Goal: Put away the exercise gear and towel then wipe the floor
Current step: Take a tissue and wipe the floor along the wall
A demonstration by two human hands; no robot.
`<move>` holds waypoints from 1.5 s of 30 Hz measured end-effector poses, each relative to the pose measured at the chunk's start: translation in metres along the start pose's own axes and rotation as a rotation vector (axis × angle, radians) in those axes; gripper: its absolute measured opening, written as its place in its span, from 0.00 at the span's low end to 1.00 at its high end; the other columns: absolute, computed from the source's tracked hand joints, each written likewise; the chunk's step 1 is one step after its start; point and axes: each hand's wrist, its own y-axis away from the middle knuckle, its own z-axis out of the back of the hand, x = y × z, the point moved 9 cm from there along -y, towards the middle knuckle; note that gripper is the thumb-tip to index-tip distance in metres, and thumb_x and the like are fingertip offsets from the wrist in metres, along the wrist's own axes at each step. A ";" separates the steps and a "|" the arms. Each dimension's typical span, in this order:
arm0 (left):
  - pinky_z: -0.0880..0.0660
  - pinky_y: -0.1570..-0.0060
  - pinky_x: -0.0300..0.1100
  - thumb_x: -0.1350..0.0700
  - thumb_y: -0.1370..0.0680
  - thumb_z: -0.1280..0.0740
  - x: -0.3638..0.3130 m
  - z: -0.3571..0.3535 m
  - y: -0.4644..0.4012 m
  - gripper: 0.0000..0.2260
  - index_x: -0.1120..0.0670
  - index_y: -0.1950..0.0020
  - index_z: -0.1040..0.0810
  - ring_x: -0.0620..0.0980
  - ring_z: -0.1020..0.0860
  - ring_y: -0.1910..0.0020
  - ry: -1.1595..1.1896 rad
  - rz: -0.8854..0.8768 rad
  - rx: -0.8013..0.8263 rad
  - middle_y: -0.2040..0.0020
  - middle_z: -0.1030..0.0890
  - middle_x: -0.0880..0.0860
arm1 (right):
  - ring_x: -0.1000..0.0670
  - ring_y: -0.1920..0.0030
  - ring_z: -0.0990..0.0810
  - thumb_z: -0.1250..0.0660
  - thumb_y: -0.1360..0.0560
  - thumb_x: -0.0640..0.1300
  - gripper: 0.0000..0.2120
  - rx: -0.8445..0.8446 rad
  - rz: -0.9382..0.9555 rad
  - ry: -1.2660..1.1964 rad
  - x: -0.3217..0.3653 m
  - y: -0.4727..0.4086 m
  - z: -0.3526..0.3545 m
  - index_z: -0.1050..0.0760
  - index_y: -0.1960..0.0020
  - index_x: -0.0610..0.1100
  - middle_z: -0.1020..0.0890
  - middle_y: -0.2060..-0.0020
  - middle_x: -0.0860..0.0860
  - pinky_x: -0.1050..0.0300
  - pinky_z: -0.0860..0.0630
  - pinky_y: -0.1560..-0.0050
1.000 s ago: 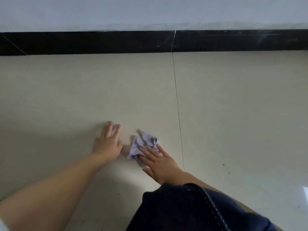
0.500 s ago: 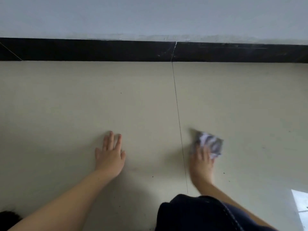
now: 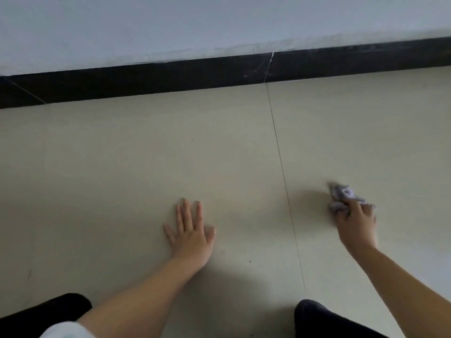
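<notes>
From the head view, your right hand (image 3: 355,222) presses a small crumpled rag (image 3: 343,197) onto the cream tile floor (image 3: 146,167), on the tile to the right of the grout line (image 3: 280,162) and well short of the black skirting (image 3: 170,76) along the wall. Your fingers look curled into the back of the rag, bunching it under them, though the blur makes the exact hold hard to read. Your left hand (image 3: 191,234) lies flat on the floor with its fingers spread, well apart from the right and left of the grout line, bracing you.

The rag looks light, soft and limp. It will probably fold and slide easily over smooth tile, so you likely need your palm and fingers spread across its middle rather than a pinch at one corner, otherwise it may roll into a ball and cover less floor.

The rag's far edge is smeared by motion and its pattern is unreadable. How much cloth sits under your palm is hidden. Your dark-clad knees (image 3: 327,320) are cut off at the bottom edge. No exercise gear or towel shows here, so you seem to be on the wiping step. A few dark specks dot the floor near your left hand.
</notes>
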 end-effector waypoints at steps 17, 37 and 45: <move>0.31 0.43 0.61 0.51 0.26 0.44 0.097 0.041 0.004 0.24 0.51 0.30 0.32 0.57 0.28 0.35 0.099 0.202 -0.339 0.31 0.29 0.58 | 0.43 0.30 0.37 0.43 0.22 0.46 0.19 0.314 0.570 0.049 0.406 -0.019 -0.111 0.33 0.31 0.53 0.34 0.33 0.45 0.48 0.37 0.34; 0.36 0.36 0.52 0.55 0.18 0.49 0.055 0.177 0.201 0.18 0.53 0.29 0.36 0.55 0.30 0.38 -0.035 -0.051 0.254 0.36 0.28 0.55 | 0.44 0.38 0.32 0.42 0.21 0.43 0.13 0.586 0.460 0.279 0.223 0.270 0.059 0.26 0.39 0.47 0.29 0.41 0.45 0.51 0.33 0.43; 0.35 0.39 0.47 0.53 0.18 0.47 0.001 0.422 0.342 0.17 0.53 0.29 0.34 0.54 0.28 0.40 0.069 -0.085 -0.028 0.38 0.26 0.54 | 0.43 0.33 0.36 0.41 0.21 0.43 0.14 0.335 0.733 0.400 0.338 0.338 0.329 0.30 0.37 0.49 0.29 0.41 0.45 0.51 0.31 0.42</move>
